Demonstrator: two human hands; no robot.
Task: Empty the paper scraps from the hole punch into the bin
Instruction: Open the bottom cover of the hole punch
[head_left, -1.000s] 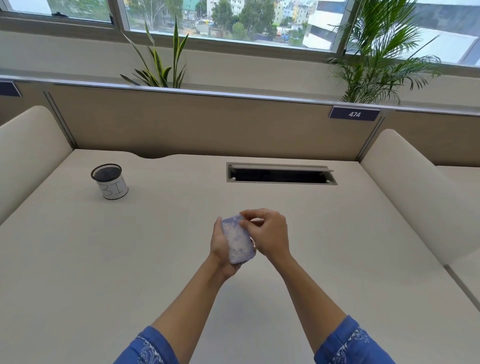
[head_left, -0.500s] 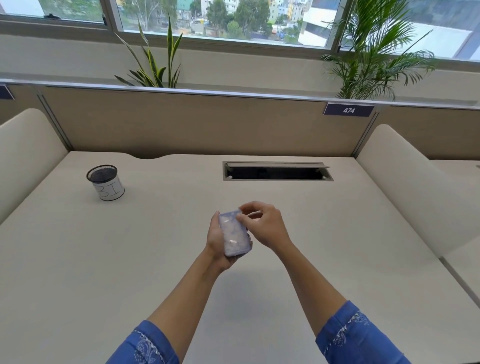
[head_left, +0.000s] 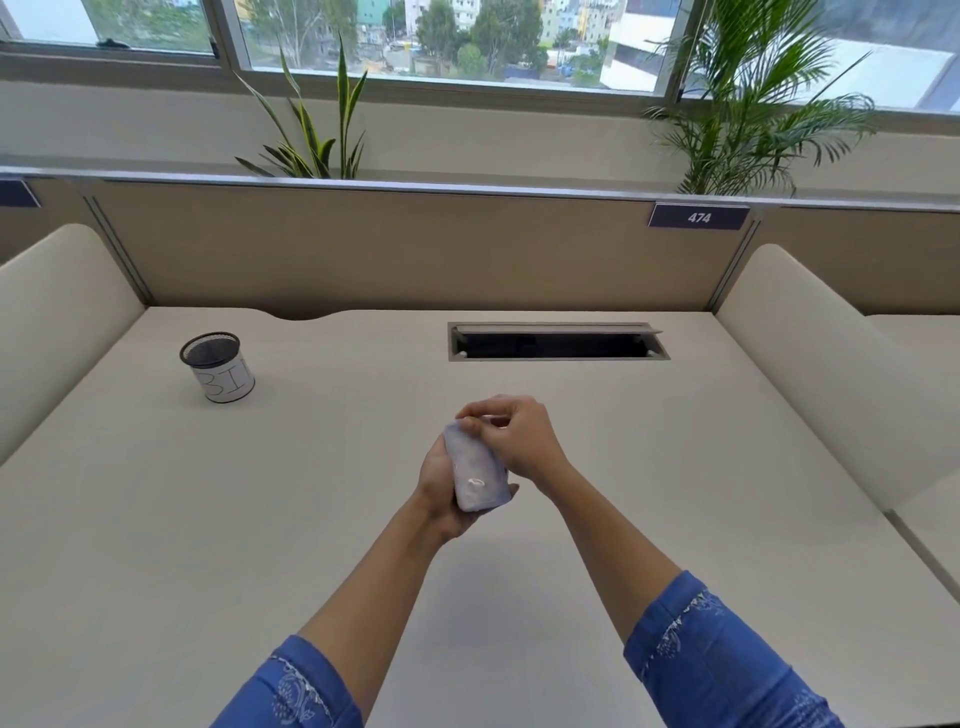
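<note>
Head view: I see left hand (head_left: 439, 486) gripping punch (head_left: 475, 470); right hand (head_left: 519, 436) pinching its top end; bin (head_left: 218, 366) far left of both.

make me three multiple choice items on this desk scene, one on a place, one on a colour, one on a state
1. Where does the bin stand?
A. far left of the desk
B. beside the cable slot
C. on the windowsill

2. What colour are the sleeves?
A. red
B. blue
C. grey

3. How is the hole punch held?
A. lying on the desk, untouched
B. tipped over the bin
C. in the left hand, off the desk, with the right hand pinching at its far end

Answers:
1. A, the mesh cup stands at far left, well apart from the cable slot.
2. B, both cuffs are blue with a pale pattern.
3. C, the left palm cradles it while the right fingertips work at its far end, far from the bin.
</note>
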